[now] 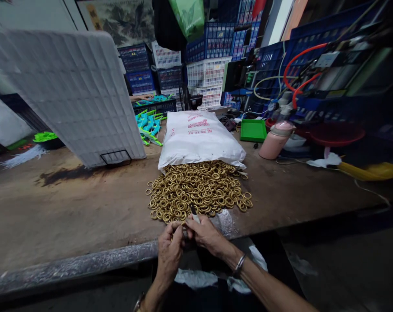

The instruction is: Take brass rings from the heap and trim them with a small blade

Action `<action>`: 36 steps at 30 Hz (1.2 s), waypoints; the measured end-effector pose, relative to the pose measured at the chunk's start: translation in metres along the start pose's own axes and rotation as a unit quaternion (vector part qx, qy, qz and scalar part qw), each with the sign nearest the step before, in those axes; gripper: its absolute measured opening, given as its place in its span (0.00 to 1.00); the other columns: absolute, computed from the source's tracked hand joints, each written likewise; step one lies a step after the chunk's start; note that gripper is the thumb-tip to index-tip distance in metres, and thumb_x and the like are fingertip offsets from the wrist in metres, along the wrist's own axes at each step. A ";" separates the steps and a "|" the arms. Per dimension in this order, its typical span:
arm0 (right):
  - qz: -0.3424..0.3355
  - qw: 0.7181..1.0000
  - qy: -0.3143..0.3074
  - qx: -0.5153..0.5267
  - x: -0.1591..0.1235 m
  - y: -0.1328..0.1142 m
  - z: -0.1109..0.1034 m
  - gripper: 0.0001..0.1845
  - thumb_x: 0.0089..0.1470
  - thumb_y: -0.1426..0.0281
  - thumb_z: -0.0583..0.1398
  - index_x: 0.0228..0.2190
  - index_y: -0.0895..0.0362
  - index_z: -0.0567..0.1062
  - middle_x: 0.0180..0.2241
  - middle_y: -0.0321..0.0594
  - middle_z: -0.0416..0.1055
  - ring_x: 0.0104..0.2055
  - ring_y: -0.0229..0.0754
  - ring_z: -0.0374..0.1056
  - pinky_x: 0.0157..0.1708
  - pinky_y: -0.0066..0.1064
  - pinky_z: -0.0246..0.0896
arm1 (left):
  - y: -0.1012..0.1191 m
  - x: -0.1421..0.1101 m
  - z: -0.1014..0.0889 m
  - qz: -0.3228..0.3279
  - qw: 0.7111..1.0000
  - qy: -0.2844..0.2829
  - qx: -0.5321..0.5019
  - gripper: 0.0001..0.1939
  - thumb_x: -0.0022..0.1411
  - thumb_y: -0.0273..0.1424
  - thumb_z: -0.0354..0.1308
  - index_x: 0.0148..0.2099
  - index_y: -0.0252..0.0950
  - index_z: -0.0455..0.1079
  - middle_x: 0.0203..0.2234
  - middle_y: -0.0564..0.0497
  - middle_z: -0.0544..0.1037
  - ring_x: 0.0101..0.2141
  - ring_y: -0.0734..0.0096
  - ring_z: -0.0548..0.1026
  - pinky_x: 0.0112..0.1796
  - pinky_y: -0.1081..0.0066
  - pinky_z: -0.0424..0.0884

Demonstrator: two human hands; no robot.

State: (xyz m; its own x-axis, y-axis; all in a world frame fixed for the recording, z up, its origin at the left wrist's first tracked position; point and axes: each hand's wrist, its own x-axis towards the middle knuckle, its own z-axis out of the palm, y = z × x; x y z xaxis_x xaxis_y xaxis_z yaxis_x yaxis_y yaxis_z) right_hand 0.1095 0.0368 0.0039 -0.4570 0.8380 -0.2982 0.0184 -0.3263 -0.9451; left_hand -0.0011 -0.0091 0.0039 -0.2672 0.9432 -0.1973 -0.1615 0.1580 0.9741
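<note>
Brown bench top [95, 216], stacked crates [207, 43] behind; left hand [169, 249] pinched narrow at the near edge, on what looks like one ring [183, 224], mostly hidden by fingers; right hand [207, 234] wrapped round a small knife-like tool [195, 218], dark tip toward the pile of gold rings [196, 188] just ahead; to do it well, I'd pinch firm, use short controlled strokes, edge off the left thumb, hands further in so a dropped ring lands on wood.

Around, from left: tall pale ribbed panel [76, 99] leaning, could tip if bumped; turquoise-and-green pieces [149, 125] beside it, clear of the work; white sack [199, 136] right behind the rings, blocks reach to the back, may spill more if nudged; green tray [253, 130], then pink bottle [276, 142] just beside it, knockable by a wide right elbow; red hoses [290, 69] far right, well apart from the hands.
</note>
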 end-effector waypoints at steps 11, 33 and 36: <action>-0.127 0.963 0.083 -0.222 -0.007 -0.017 -0.003 0.08 0.46 0.68 0.54 0.20 0.58 0.64 0.19 0.28 0.57 0.23 0.31 0.53 0.24 0.22 0.49 | 0.004 -0.004 0.000 -0.098 0.992 -0.061 -0.045 0.16 0.48 0.44 0.58 0.30 0.35 0.63 0.14 0.61 0.64 0.12 0.85 0.59 0.13 0.83 0.51; -0.121 0.806 0.054 -0.577 -0.022 -0.009 -0.003 0.17 0.40 0.80 0.49 0.36 0.56 0.65 0.28 0.39 0.70 0.29 0.39 0.63 0.27 0.27 0.44 | 0.004 -0.001 -0.002 -0.074 0.992 -0.030 -0.100 0.17 0.46 0.42 0.61 0.30 0.36 0.62 0.13 0.61 0.64 0.13 0.84 0.60 0.15 0.82 0.52; -0.103 0.787 0.055 -0.605 -0.021 -0.006 -0.003 0.17 0.41 0.79 0.51 0.37 0.58 0.64 0.30 0.41 0.70 0.32 0.41 0.64 0.29 0.27 0.45 | 0.002 -0.004 -0.003 -0.064 0.994 -0.031 -0.084 0.16 0.48 0.43 0.59 0.30 0.36 0.62 0.13 0.60 0.64 0.12 0.84 0.59 0.14 0.82 0.50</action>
State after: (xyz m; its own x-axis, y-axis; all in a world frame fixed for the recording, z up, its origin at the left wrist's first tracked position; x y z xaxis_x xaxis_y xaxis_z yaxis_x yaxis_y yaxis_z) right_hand 0.1218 0.0223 0.0153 -0.4820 0.8735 -0.0687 0.8189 0.4212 -0.3900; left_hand -0.0032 -0.0134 0.0065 -0.1749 0.9356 -0.3067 -0.3488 0.2324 0.9079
